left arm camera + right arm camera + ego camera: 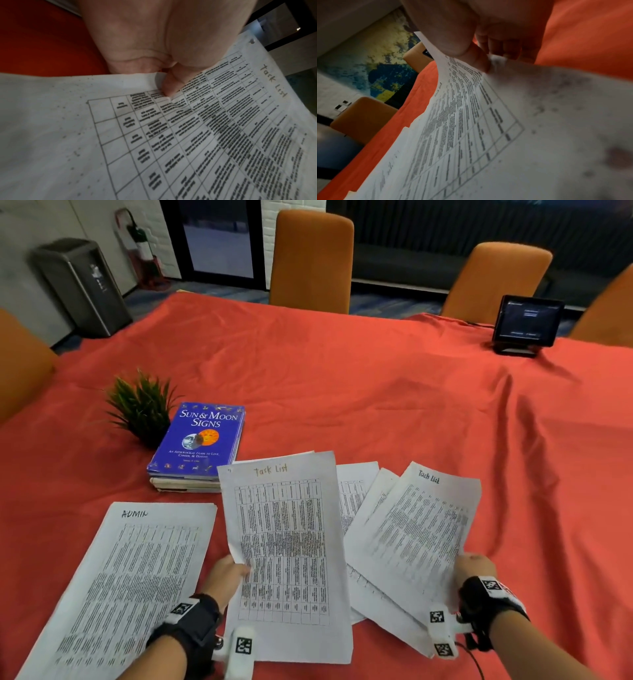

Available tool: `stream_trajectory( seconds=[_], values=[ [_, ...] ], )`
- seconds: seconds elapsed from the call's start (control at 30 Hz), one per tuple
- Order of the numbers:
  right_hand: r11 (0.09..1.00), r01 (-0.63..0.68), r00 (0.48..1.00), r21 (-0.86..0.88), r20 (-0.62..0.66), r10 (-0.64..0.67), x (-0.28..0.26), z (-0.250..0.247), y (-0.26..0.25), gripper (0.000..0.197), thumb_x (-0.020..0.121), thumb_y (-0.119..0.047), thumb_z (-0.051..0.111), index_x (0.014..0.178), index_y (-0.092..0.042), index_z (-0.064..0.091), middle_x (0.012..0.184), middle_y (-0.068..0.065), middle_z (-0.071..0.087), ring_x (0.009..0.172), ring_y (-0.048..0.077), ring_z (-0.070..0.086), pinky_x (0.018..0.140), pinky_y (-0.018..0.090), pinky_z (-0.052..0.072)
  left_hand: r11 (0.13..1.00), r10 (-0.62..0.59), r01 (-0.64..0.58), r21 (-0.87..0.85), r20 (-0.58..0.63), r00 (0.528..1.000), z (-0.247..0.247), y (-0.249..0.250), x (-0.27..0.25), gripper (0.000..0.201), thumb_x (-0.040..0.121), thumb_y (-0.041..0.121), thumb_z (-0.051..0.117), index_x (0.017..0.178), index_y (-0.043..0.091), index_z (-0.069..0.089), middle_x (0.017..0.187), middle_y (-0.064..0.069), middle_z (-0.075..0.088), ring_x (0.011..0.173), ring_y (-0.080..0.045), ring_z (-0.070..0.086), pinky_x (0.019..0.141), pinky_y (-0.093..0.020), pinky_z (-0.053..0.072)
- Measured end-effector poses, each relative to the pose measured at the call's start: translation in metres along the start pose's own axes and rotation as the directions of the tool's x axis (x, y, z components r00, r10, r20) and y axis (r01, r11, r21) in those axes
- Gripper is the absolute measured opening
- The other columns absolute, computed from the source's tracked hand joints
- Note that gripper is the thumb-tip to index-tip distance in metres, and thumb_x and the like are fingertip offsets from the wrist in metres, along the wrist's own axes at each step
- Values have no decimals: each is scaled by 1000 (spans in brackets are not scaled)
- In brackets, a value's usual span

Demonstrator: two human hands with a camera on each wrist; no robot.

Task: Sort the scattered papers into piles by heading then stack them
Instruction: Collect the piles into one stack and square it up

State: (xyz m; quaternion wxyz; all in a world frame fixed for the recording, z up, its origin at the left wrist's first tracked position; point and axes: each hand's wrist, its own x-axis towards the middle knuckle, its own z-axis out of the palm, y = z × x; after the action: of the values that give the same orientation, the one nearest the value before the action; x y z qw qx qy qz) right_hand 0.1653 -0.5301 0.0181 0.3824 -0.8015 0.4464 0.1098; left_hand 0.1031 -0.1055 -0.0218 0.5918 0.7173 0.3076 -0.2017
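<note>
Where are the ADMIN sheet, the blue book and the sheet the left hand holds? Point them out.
ADMIN sheet (137, 570), head view: middle of its printed table.
Blue book (200, 436), head view: centre of the front cover.
Task List sheet in the left hand (284, 546), head view: middle of its printed grid.

Bare hands (227, 573), black wrist straps (195, 628), white camera mounts with black-and-white square markers (239, 648), thin black cable (474, 659)
</note>
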Motion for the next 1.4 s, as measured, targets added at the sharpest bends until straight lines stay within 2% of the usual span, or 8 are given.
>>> stream_trajectory(
  seconds=[0.1,0.2,0.43,0.57,0.83,1.0,1.23,1.4],
  values=[
    [999,-33,998,-27,52,34,0,0,9,31,91,-8,47,114,10,59,89,22,63,78,34,57,57,28,41,1000,-18,18,-18,-3,1000,-1,1,1,29,93,3,48,121,0,54,141,-17,48,130,-30,43,111,-42,28],
    [999,-40,999,-20,33,41,-1,7,13,33,84,-9,51,114,4,58,94,20,63,81,36,60,75,37,49,999,-4,5,-38,13,1000,-1,1,2,15,92,2,49,93,14,57,136,-17,52,112,-22,48,109,-42,30],
    [997,-73,992,-38,102,77,-21,17,-7,21,83,-4,59,101,5,53,71,14,58,61,29,57,53,30,46,1000,8,-7,-22,13,1000,-2,0,1,29,91,3,50,118,8,58,133,-12,55,121,-24,50,108,-38,32],
    [997,-71,993,-6,97,71,-21,24,-8,25,83,-5,58,105,8,60,85,18,64,78,34,63,73,38,54,999,7,-6,-41,27,1000,-3,1,1,18,90,4,51,104,13,58,125,-9,58,111,-21,50,106,-38,33],
    [942,280,958,183,-119,-261,-26,17,-17,26,82,4,48,104,-5,58,89,14,64,79,29,59,78,37,49,998,24,-22,-51,26,999,-1,5,-2,16,90,4,51,93,19,57,111,-4,57,108,-20,49,98,-34,33],
    [814,439,878,380,13,-479,-61,9,-31,28,85,11,47,104,-5,59,94,12,68,76,21,64,70,30,51,997,51,-47,-56,69,996,6,17,-6,20,90,7,53,83,25,58,96,5,61,106,-20,53,97,-34,36],
    [851,325,767,412,411,-492,-100,40,-35,34,85,16,43,94,-9,64,75,0,75,71,15,69,57,15,51,993,113,-108,-48,100,989,31,30,-9,19,88,9,56,102,21,60,113,-7,67,111,-25,59,106,-45,41],
    [882,304,790,361,422,-445,-113,62,-32,27,95,-16,41,88,-15,67,88,-2,73,74,7,67,70,25,51,986,141,-154,70,160,977,43,24,-14,35,88,6,48,108,33,60,114,2,69,105,-18,64,100,-41,48]
  ],
)
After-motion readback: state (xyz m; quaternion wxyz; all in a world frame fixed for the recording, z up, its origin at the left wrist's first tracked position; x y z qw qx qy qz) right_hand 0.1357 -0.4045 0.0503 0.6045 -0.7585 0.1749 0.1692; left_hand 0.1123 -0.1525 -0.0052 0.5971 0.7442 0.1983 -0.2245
